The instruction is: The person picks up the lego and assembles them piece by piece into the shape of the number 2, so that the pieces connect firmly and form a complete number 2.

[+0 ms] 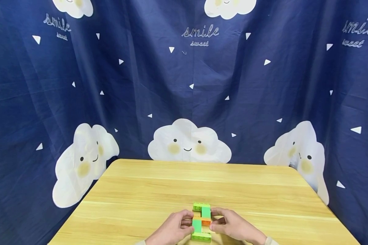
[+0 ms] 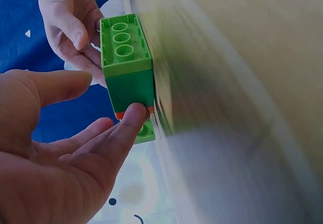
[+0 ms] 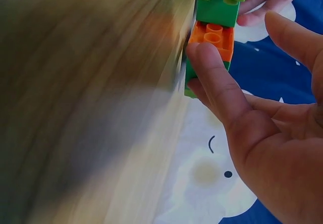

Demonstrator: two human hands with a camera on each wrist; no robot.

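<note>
A toy-brick assembly lies on the wooden table (image 1: 141, 190), between both hands. Its lime bricks (image 1: 201, 237) form the near and far ends, green bricks (image 1: 197, 225) come between, and an orange brick (image 1: 206, 222) crosses the middle. In the left wrist view, hollow tubes show inside the near lime brick (image 2: 121, 40). My left hand (image 1: 174, 226) is at the left side, one extended fingertip touching near the green and orange bricks. My right hand (image 1: 231, 226) is opposite, with a fingertip against the orange brick (image 3: 224, 40). Both hands' fingers are mostly straight; parts of the bricks are hidden behind them.
A dark blue curtain (image 1: 184, 102) with white clouds and small triangles hangs behind the table and along both sides. The tabletop's far edge (image 1: 248, 165) meets the curtain, and its far corners are rounded.
</note>
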